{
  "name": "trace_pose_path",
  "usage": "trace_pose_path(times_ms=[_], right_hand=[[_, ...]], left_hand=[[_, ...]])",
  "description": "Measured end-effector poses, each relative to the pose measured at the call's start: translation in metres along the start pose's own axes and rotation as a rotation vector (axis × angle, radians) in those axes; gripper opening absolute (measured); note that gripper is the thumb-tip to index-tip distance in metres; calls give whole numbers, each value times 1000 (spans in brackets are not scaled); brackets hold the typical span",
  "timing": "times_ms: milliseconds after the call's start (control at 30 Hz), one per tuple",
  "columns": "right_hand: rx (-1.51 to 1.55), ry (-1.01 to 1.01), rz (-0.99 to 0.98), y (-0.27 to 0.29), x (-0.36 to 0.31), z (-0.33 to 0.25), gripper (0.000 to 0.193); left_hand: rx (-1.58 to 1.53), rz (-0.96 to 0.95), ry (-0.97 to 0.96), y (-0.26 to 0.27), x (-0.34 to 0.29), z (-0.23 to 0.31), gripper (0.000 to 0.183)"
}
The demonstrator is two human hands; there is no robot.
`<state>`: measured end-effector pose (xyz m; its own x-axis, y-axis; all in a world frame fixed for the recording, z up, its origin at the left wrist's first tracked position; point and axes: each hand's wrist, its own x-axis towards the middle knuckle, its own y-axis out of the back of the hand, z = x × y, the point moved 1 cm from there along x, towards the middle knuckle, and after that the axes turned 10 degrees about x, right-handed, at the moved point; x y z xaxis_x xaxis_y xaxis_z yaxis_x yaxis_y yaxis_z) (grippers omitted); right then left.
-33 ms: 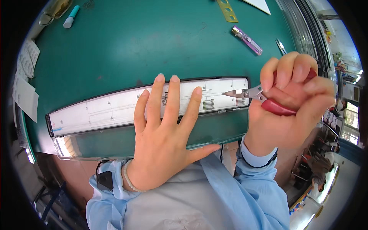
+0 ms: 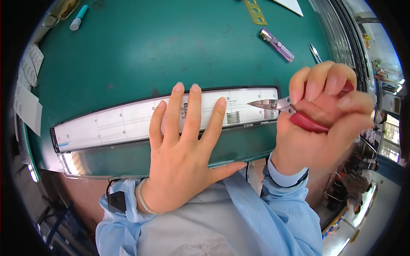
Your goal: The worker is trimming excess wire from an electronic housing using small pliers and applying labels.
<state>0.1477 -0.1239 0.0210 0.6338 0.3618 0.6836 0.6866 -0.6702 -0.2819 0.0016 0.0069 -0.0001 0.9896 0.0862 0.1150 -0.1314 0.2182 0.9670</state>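
A long, narrow black-edged case (image 2: 106, 138) lies across the table in front of me, its clear lid (image 2: 111, 162) folded down toward me. Inside is a white ruled insert (image 2: 136, 121) with small dark pins or coils (image 2: 233, 117) in rows near its right part. My left hand (image 2: 181, 160) lies flat over the case, fingers spread and fingertips reaching its far edge. My right hand (image 2: 318, 115) is wrapped around the red handles of pointed snips (image 2: 273, 103). The blades look closed and point left above the insert's right end. Whether they touch it I cannot tell.
On the green table (image 2: 171, 51) lie a purple lighter (image 2: 277, 45), metal tweezers (image 2: 315, 53), a yellow strip with holes (image 2: 255, 12) and a teal-capped tube (image 2: 78, 18). White cards (image 2: 29, 106) sit at the left edge. Clear rails (image 2: 337, 38) line the right edge.
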Motion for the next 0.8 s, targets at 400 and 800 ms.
trace_pose_path(times_ms=[400,800], right_hand=[[-288,-8,79,-27,-6,11,65],[-295,-4,131,-38,-6,-1,59]], left_hand=[[65,-47,7,3,0,-5,96],[54,-30,10,-1,0,-1,90]])
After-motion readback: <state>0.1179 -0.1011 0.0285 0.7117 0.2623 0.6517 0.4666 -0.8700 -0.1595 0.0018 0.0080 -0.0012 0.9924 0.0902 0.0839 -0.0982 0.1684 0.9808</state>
